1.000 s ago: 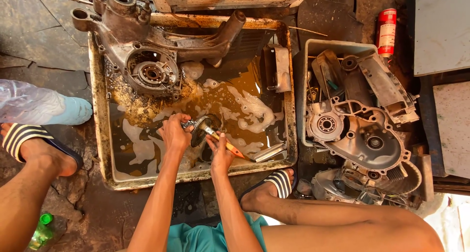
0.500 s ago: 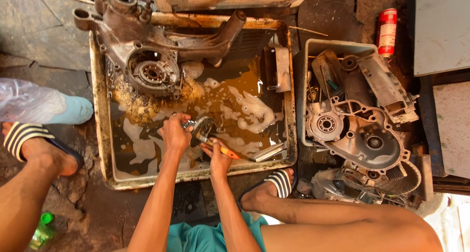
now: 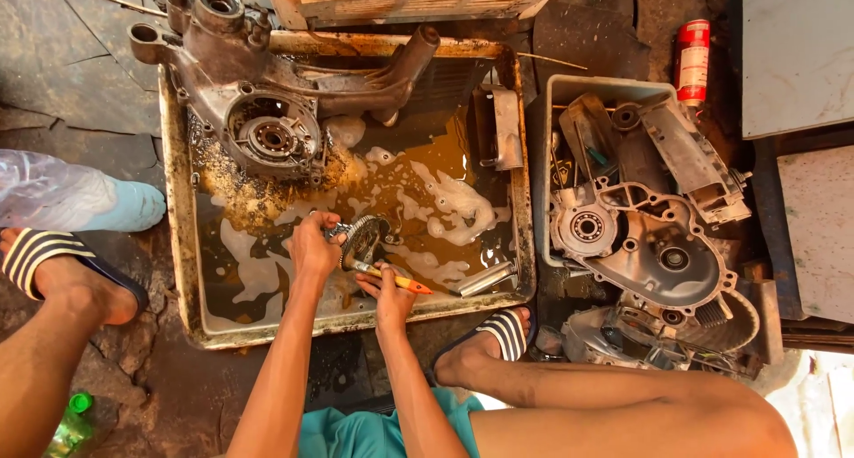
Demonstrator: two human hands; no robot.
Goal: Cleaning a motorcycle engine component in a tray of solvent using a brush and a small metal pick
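My left hand (image 3: pixel 313 245) grips a round, toothed metal gear part (image 3: pixel 363 238) and holds it on edge over the brown, foamy liquid in a rusty metal wash tray (image 3: pixel 182 271). My right hand (image 3: pixel 389 294) holds a brush with an orange handle (image 3: pixel 398 280) against the lower edge of the gear part. Both forearms reach in from the bottom of the head view.
A large greasy engine casing (image 3: pixel 267 111) lies across the tray's far left. A metal tube (image 3: pixel 485 278) rests in the tray at right. A grey bin (image 3: pixel 569 89) with engine cases stands right; a red can (image 3: pixel 692 60) behind it. My sandalled feet (image 3: pixel 485 338) flank the tray.
My hands and the gear part have stayed in nearly the same spot. The brush in my right hand has shifted slightly along the gear.
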